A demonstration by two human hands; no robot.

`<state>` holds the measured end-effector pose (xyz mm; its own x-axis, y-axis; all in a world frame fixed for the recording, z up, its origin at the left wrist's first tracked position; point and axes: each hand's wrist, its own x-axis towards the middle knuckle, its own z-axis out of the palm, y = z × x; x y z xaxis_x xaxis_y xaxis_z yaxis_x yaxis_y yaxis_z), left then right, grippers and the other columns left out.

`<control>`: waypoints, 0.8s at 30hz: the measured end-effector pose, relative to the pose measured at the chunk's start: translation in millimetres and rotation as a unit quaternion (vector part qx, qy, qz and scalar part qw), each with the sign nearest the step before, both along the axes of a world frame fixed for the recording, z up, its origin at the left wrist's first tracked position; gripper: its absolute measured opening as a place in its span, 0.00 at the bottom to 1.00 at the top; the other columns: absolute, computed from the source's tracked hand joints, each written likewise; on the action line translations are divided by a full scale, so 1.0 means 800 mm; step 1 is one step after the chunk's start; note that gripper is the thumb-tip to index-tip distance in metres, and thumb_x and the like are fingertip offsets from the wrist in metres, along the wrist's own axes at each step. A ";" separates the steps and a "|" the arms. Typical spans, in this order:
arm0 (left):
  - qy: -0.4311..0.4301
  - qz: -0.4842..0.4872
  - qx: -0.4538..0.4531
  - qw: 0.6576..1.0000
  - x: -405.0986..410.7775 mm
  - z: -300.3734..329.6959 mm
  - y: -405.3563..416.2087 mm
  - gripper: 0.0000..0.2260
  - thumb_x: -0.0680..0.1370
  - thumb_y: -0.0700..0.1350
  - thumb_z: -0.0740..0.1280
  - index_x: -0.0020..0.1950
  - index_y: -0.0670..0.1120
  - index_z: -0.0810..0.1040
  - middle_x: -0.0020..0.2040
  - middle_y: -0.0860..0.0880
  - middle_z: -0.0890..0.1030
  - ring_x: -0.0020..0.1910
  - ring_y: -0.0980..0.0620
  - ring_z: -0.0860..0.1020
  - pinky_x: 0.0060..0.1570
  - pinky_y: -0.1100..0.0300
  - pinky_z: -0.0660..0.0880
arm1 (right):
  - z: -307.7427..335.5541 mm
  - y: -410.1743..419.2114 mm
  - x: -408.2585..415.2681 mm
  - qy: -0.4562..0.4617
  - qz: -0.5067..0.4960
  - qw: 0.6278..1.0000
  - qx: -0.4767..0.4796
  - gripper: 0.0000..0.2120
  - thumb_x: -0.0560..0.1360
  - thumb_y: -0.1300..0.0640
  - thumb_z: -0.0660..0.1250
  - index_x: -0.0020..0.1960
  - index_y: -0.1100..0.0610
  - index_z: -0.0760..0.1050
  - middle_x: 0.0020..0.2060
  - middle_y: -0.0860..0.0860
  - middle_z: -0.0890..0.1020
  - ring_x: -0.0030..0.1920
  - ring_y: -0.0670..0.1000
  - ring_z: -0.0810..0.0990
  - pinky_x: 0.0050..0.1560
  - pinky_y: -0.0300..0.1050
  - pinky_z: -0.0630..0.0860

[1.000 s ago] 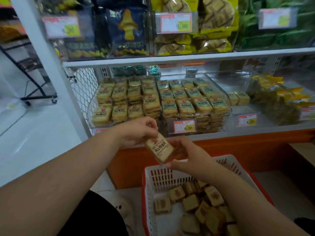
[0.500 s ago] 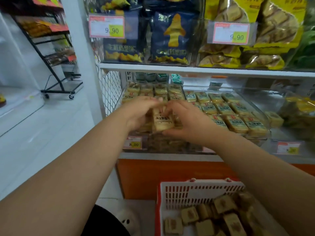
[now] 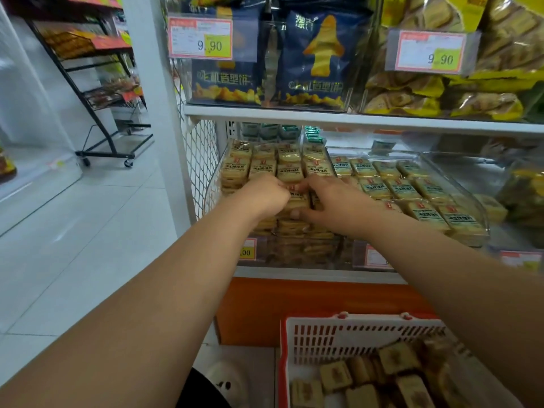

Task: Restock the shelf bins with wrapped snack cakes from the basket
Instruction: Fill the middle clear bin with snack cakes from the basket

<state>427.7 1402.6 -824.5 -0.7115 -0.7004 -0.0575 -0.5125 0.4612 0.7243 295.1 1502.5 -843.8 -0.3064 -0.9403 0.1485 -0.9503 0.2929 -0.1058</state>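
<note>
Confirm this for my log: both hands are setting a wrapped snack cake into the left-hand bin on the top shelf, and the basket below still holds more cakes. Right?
Not quite. The head view shows the left hand and right hand setting the wrapped snack cake into the left-hand bin on the lower shelf, under the shelf of blue snack bags. The basket below does still hold more cakes.

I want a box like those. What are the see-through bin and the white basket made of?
The see-through shelf bin looks like clear glossy hard plastic: cakes show through its shiny walls. The white slotted basket with red rim looks like matte moulded plastic, judging by its even slots.
</note>
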 end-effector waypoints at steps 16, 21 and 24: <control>-0.046 0.000 -0.265 0.963 0.012 -0.040 0.056 0.24 0.79 0.51 0.65 0.73 0.52 0.64 0.76 0.46 0.61 0.74 0.41 0.60 0.71 0.44 0.60 | -0.026 0.094 0.014 -0.055 -0.013 0.987 -0.154 0.36 0.73 0.34 0.62 0.76 0.44 0.56 0.77 0.47 0.61 0.76 0.48 0.58 0.70 0.45 0.55; 0.087 -0.101 -0.391 0.911 0.006 -0.080 0.148 0.22 0.78 0.48 0.66 0.70 0.45 0.67 0.75 0.43 0.64 0.73 0.41 0.61 0.69 0.45 0.65 | -0.070 0.173 0.014 -0.106 -0.036 0.947 -0.301 0.17 0.78 0.48 0.64 0.65 0.51 0.72 0.53 0.41 0.74 0.54 0.37 0.69 0.53 0.38 0.71; 0.031 -0.164 -0.316 0.934 -0.004 -0.126 0.194 0.24 0.78 0.49 0.66 0.72 0.47 0.66 0.74 0.46 0.66 0.71 0.44 0.64 0.68 0.49 0.64 | -0.111 0.214 0.001 -0.190 -0.126 0.910 -0.347 0.11 0.78 0.49 0.64 0.60 0.45 0.71 0.48 0.37 0.75 0.48 0.38 0.75 0.46 0.33 0.71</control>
<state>424.1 1558.1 -925.2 -0.8821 -0.3247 0.3414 -0.2352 0.9313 0.2780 295.9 1673.6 -932.6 -0.6516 -0.5532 0.5190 -0.7192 0.2330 -0.6546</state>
